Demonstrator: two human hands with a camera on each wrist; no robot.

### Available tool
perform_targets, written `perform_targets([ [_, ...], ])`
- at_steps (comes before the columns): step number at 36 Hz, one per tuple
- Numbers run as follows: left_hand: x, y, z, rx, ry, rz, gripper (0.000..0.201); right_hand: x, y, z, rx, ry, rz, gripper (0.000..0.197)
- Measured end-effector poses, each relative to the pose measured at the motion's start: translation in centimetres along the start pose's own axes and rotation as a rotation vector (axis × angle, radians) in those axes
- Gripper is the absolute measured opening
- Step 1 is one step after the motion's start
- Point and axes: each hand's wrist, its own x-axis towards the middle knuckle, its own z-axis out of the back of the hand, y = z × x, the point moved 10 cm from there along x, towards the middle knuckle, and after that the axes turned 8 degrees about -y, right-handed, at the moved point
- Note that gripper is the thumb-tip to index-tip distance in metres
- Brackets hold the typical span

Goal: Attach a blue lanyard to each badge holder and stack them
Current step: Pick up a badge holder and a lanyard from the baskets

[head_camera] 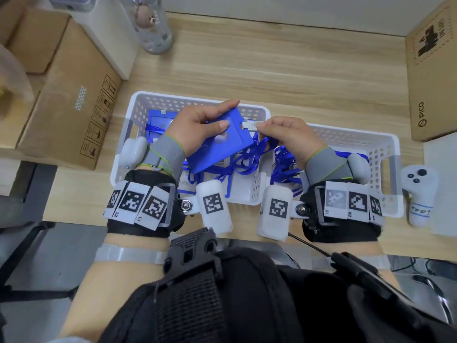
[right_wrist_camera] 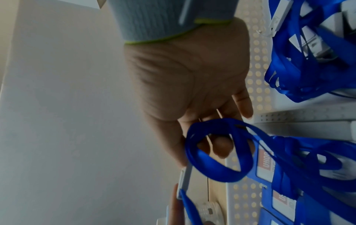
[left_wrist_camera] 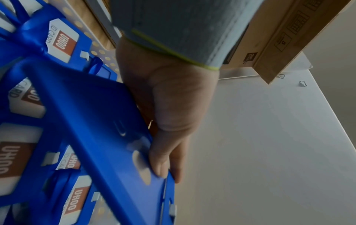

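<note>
My left hand (head_camera: 197,127) grips a blue badge holder (head_camera: 220,144) above the left white basket (head_camera: 138,100), thumb on its face and fingers along its far edge. The same holder (left_wrist_camera: 108,137) fills the left wrist view. My right hand (head_camera: 284,134) pinches the pale clip (head_camera: 249,125) of a blue lanyard (head_camera: 249,157) against the holder's top edge. The lanyard's ribbon (right_wrist_camera: 217,152) loops below my right palm (right_wrist_camera: 183,76). Several holders with lanyards (left_wrist_camera: 63,41) lie in the left basket. Loose blue lanyards (head_camera: 284,164) lie heaped in the right basket (head_camera: 390,149).
Cardboard boxes stand at the left (head_camera: 74,100) and the far right (head_camera: 432,70). A clear bottle (head_camera: 153,26) is at the back left. A white controller (head_camera: 418,194) lies right of the baskets. Bare wooden tabletop (head_camera: 284,70) stretches behind them.
</note>
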Motion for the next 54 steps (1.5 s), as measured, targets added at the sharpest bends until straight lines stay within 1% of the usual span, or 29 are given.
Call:
perform_targets([
  [3,0.0,-0.1,0.0,0.002,0.006,-0.013,0.042,0.1,0.4,0.0,0.047,-0.009,0.035,0.028],
  [5,0.0,-0.1,-0.4,0.026,0.034,-0.017,0.046,0.1,0.8,-0.1,0.102,-0.002,0.052,0.026],
  [7,-0.1,-0.1,-1.0,0.070,0.088,-0.012,0.061,0.0,1.2,-0.4,0.148,0.015,0.063,0.024],
  [10,-0.1,-0.1,-1.7,0.265,0.151,-0.036,0.101,0.1,1.4,-0.6,0.197,0.023,0.049,0.026],
  [11,-0.1,-0.1,-1.7,0.337,0.159,-0.042,0.111,0.1,1.5,-0.6,0.200,0.023,0.044,0.027],
  [13,-0.2,-0.1,-1.7,0.444,0.153,-0.051,0.121,0.2,1.5,-0.6,0.197,0.026,0.041,0.027],
  [16,-0.3,-0.1,-1.6,0.472,0.123,-0.046,0.118,0.2,1.5,-0.5,0.177,0.030,0.044,0.025],
  [18,-0.3,-0.1,-1.6,0.399,0.119,-0.015,0.113,0.1,1.5,-0.6,0.180,0.026,0.051,0.022],
  [21,0.0,0.4,-1.3,0.252,0.092,0.037,0.096,0.0,2.1,-0.4,0.206,0.008,0.090,0.012],
  [22,0.1,0.4,-1.1,0.220,0.074,0.048,0.089,0.0,2.4,-0.4,0.209,0.004,0.105,0.011],
  [24,0.2,0.6,-1.1,0.188,0.060,0.072,0.084,-0.1,2.7,-0.2,0.213,-0.006,0.131,0.011],
  [27,-0.1,0.5,-1.5,0.141,0.068,0.128,0.092,-0.3,2.9,-0.1,0.225,-0.007,0.149,0.012],
  [29,-0.4,0.1,-1.8,0.149,0.077,0.131,0.100,-0.3,2.9,0.0,0.218,-0.009,0.160,0.014],
  [31,-0.4,0.0,-1.8,0.187,0.089,0.113,0.097,-0.3,2.8,0.1,0.193,-0.016,0.160,0.019],
  [33,-0.4,0.1,-1.8,0.214,0.105,0.108,0.085,-0.3,2.7,0.1,0.179,-0.023,0.163,0.022],
  [35,-0.5,0.3,-2.0,0.226,0.123,0.125,0.062,-0.4,2.8,0.2,0.169,-0.027,0.172,0.022],
  [37,-0.4,0.7,-2.1,0.230,0.139,0.135,0.044,-0.5,3.0,0.3,0.151,-0.030,0.189,0.018],
  [39,-0.3,0.8,-1.9,0.213,0.125,0.143,0.023,-0.5,3.0,0.4,0.134,-0.034,0.206,0.010],
  [40,-0.3,0.9,-1.8,0.198,0.114,0.149,0.016,-0.4,3.0,0.4,0.131,-0.036,0.210,0.009],
  [41,-0.3,0.9,-1.8,0.185,0.107,0.151,0.014,-0.4,3.0,0.5,0.127,-0.040,0.214,0.010],
  [42,-0.3,0.8,-1.9,0.187,0.107,0.145,0.017,-0.4,3.0,0.6,0.120,-0.051,0.215,0.011],
  [43,-0.3,0.7,-2.0,0.196,0.105,0.136,0.024,-0.4,3.0,0.7,0.111,-0.065,0.214,0.014],
  [45,-0.1,0.5,-2.2,0.225,0.085,0.104,0.044,-0.3,3.0,0.9,0.084,-0.097,0.201,0.022],
  [47,0.2,-0.1,-1.8,0.287,0.021,0.019,0.067,-0.2,2.8,0.9,0.055,-0.116,0.183,0.023],
  [48,0.2,-0.7,-1.5,0.325,-0.021,-0.031,0.075,-0.2,2.8,1.0,0.043,-0.122,0.174,0.023],
  [49,0.3,-1.2,-1.2,0.355,-0.063,-0.074,0.078,-0.1,2.8,1.0,0.034,-0.125,0.165,0.024],
  [51,0.2,-2.1,-0.9,0.356,-0.110,-0.133,0.074,0.0,2.9,1.3,0.014,-0.139,0.151,0.025],
  [54,0.0,-2.7,-0.8,0.331,-0.133,-0.181,0.070,-0.1,3.2,1.6,-0.007,-0.149,0.152,0.021],
])
